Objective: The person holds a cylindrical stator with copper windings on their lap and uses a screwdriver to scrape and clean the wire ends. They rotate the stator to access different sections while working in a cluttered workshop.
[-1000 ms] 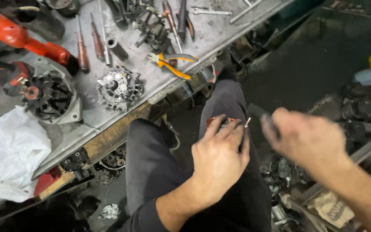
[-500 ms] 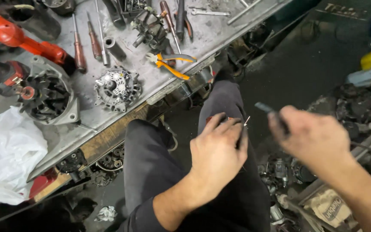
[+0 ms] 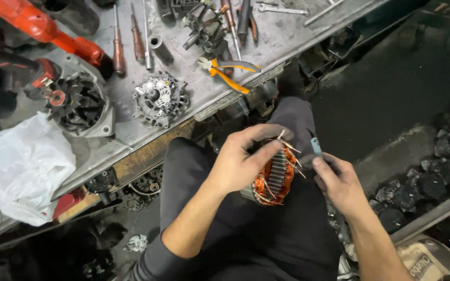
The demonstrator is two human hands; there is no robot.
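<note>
the left hand (image 3: 243,164) was clamped around a ring of copper wire (image 3: 274,177) resting on the person's lap, just below the edge of the metal bench (image 3: 287,36). the ring showed grey ribbed steel around its outside, orange-brown wire bunched at the rims and several bare wire ends sticking up. the right hand (image 3: 342,182) gripped a thin pale-tipped tool (image 3: 316,147) right beside those ends. orange pliers (image 3: 227,73) lay on the bench.
</note>
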